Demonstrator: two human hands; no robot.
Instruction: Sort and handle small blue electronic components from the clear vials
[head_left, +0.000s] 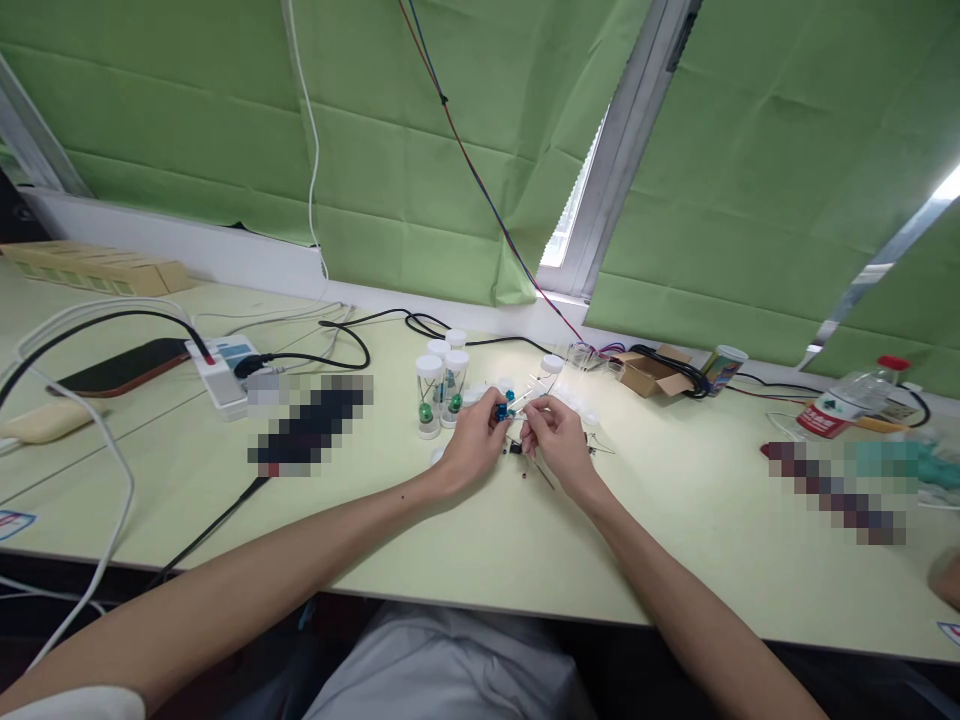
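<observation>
My left hand (pixel 478 436) is above the table with thumb and fingers closed on a small blue part (pixel 503 410); its exact kind is too small to make out. Close beside it, my right hand (pixel 559 440) has its fingers pinched together, and what they hold, if anything, cannot be made out. Thin pale pieces and another blue bit show between the hands. Beneath and around them lie small dark parts (pixel 515 449) and thin wire-like pieces. Clear tubes with white caps (pixel 429 395) stand just left of my hands, with green round things inside. A further capped tube (pixel 552 367) is behind my right hand.
A power strip (pixel 223 375) with cables and a dark phone-like slab (pixel 124 366) lie left. Toward the right are an open cardboard box (pixel 652 375), a printed can (pixel 725 368) and a tilted red-capped bottle (pixel 847 400). Red and blue wires (pixel 480 180) hang from above.
</observation>
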